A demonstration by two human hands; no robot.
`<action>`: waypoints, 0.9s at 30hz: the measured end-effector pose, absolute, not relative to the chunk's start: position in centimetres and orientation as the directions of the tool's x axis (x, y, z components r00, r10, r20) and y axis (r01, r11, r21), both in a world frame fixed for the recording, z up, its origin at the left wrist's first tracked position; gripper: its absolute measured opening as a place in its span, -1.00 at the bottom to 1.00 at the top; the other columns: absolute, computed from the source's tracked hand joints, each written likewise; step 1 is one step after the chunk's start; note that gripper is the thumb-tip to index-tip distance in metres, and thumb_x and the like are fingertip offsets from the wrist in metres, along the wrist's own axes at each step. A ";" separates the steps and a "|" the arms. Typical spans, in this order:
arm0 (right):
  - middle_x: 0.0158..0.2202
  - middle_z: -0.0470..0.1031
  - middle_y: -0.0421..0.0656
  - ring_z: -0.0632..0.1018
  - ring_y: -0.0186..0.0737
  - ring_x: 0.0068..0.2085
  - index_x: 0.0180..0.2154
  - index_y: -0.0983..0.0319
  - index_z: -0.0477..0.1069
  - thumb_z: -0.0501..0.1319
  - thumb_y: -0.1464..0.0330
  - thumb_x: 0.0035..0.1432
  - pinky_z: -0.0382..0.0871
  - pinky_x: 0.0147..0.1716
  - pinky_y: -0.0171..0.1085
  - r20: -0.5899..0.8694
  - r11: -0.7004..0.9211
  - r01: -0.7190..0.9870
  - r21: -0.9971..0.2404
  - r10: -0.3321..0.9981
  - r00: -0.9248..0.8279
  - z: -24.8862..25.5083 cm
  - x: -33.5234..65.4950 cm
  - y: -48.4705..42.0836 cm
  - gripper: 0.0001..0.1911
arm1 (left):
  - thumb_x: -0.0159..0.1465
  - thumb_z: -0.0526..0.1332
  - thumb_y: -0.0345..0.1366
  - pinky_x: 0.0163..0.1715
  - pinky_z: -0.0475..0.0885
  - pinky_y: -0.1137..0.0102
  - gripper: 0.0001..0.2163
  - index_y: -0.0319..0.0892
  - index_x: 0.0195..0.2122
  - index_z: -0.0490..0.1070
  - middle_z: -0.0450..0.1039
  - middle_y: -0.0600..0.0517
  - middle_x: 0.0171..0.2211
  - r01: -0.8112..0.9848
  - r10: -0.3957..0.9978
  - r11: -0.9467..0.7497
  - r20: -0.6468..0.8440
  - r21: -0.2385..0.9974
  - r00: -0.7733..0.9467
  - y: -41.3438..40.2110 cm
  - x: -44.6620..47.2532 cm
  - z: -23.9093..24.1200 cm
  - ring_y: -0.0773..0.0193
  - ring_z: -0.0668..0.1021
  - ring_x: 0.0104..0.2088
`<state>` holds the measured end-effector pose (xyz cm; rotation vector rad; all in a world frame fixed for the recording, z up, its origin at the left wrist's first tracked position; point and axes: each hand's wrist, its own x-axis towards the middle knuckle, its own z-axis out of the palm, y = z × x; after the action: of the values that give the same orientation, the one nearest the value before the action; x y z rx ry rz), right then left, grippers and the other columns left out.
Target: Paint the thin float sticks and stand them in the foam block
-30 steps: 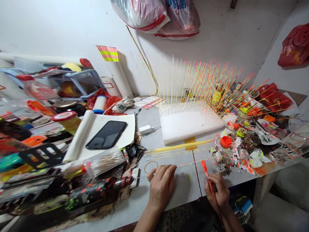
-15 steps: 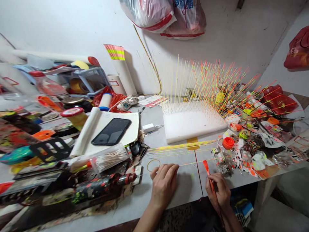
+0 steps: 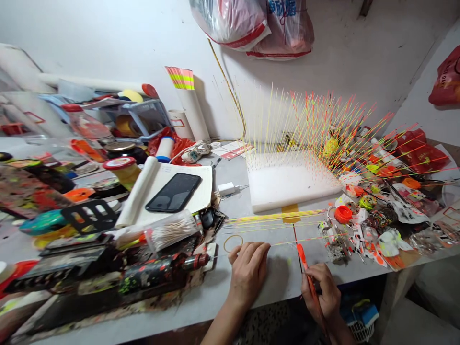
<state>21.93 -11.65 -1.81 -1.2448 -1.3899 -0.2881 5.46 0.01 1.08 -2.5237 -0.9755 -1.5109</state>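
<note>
My left hand (image 3: 247, 271) lies palm down on the grey table (image 3: 280, 282), fingertips pinching the near end of a thin orange-and-yellow stick (image 3: 305, 239) that runs off to the right. Beside its fingertips is a rubber band (image 3: 233, 243). My right hand (image 3: 322, 292) is closed around a red-tipped brush (image 3: 304, 261) at the table's front edge, the red tip pointing up toward the stick. Several painted sticks (image 3: 273, 218) lie in a bundle just beyond. A white foam block (image 3: 291, 184) behind them holds many upright yellow and orange sticks.
A phone (image 3: 174, 192) rests on a white notebook. Paint-spattered clutter fills the left side; small paint pots and an orange cap (image 3: 342, 214) crowd the right. Plastic bags (image 3: 251, 24) hang on the wall. A charger (image 3: 226, 188) lies near the foam.
The view has shifted, so everything sits a little further right. My right hand and brush have edged left toward the stick; the left hand keeps its place.
</note>
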 end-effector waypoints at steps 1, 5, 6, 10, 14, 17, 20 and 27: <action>-0.36 0.50 -0.16 0.56 -0.24 -0.35 -0.15 0.20 0.42 0.17 0.55 0.24 0.52 -0.34 -0.27 0.826 0.399 0.777 -0.488 0.499 0.262 -1.8 21.8 -11.5 -0.81 | 0.33 0.14 -0.49 -0.17 0.22 0.32 -0.86 -0.12 -0.19 0.42 0.56 0.10 -0.35 0.532 0.492 -0.801 0.807 0.273 0.327 0.0 5.5 1.1 0.36 0.55 -0.33; -0.34 0.50 -0.15 0.55 -0.25 -0.34 -0.14 0.20 0.41 0.16 0.56 0.26 0.51 -0.37 -0.30 0.820 0.391 0.778 -0.492 0.508 0.263 -2.0 21.6 -11.2 -0.80 | 0.34 0.14 -0.48 -0.16 0.21 0.32 -0.87 -0.12 -0.20 0.42 0.55 0.11 -0.36 0.531 0.496 -0.800 0.807 0.280 0.322 -0.1 5.5 1.1 0.35 0.54 -0.34; -0.34 0.50 -0.15 0.55 -0.25 -0.34 -0.14 0.20 0.41 0.16 0.56 0.26 0.51 -0.38 -0.30 0.823 0.390 0.782 -0.487 0.506 0.260 -2.0 21.6 -11.1 -0.80 | 0.35 0.13 -0.48 -0.16 0.20 0.32 -0.87 -0.12 -0.20 0.41 0.55 0.11 -0.35 0.530 0.498 -0.800 0.806 0.283 0.321 -0.1 5.5 1.1 0.35 0.54 -0.34; -0.33 0.50 -0.15 0.56 -0.25 -0.32 -0.13 0.20 0.41 0.17 0.58 0.25 0.52 -0.36 -0.30 0.829 0.380 0.798 -0.467 0.502 0.246 -2.1 21.8 -10.9 -0.78 | 0.36 0.11 -0.49 -0.15 0.18 0.32 -0.86 -0.12 -0.20 0.40 0.54 0.12 -0.36 0.524 0.503 -0.800 0.804 0.293 0.318 -0.2 5.6 1.1 0.35 0.54 -0.34; -0.32 0.50 -0.15 0.56 -0.25 -0.32 -0.12 0.20 0.40 0.17 0.57 0.26 0.52 -0.33 -0.29 0.824 0.369 0.807 -0.461 0.516 0.234 -2.4 21.9 -10.8 -0.80 | 0.36 0.12 -0.47 -0.15 0.19 0.32 -0.87 -0.12 -0.20 0.41 0.55 0.11 -0.36 0.524 0.509 -0.797 0.801 0.301 0.314 -0.2 5.6 1.1 0.35 0.54 -0.33; -0.32 0.51 -0.14 0.56 -0.25 -0.31 -0.12 0.20 0.40 0.17 0.56 0.27 0.53 -0.32 -0.28 0.815 0.355 0.812 -0.464 0.530 0.234 -2.5 21.9 -10.8 -0.80 | 0.35 0.13 -0.47 -0.15 0.19 0.32 -0.86 -0.11 -0.20 0.42 0.55 0.11 -0.36 0.530 0.511 -0.793 0.801 0.300 0.311 -0.2 5.6 1.0 0.36 0.54 -0.33; -0.31 0.51 -0.13 0.56 -0.24 -0.31 -0.12 0.19 0.40 0.17 0.55 0.27 0.54 -0.32 -0.27 0.812 0.342 0.814 -0.470 0.530 0.246 -2.5 21.8 -10.8 -0.80 | 0.34 0.13 -0.47 -0.15 0.19 0.32 -0.86 -0.11 -0.20 0.42 0.56 0.12 -0.36 0.533 0.519 -0.789 0.796 0.306 0.311 -0.2 5.6 1.0 0.36 0.54 -0.33; -0.35 0.51 -0.16 0.57 -0.24 -0.34 -0.14 0.18 0.42 0.17 0.53 0.27 0.52 -0.37 -0.30 0.809 0.357 0.791 -0.496 0.521 0.272 -2.2 21.8 -11.4 -0.82 | 0.33 0.13 -0.48 -0.16 0.19 0.32 -0.86 -0.11 -0.20 0.42 0.55 0.11 -0.36 0.530 0.516 -0.791 0.798 0.305 0.312 -0.2 5.7 1.0 0.36 0.54 -0.34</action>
<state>21.79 -11.36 -2.17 -1.3000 -1.3868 -0.2761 5.68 -0.23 0.96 -2.5330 -1.0104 -1.5317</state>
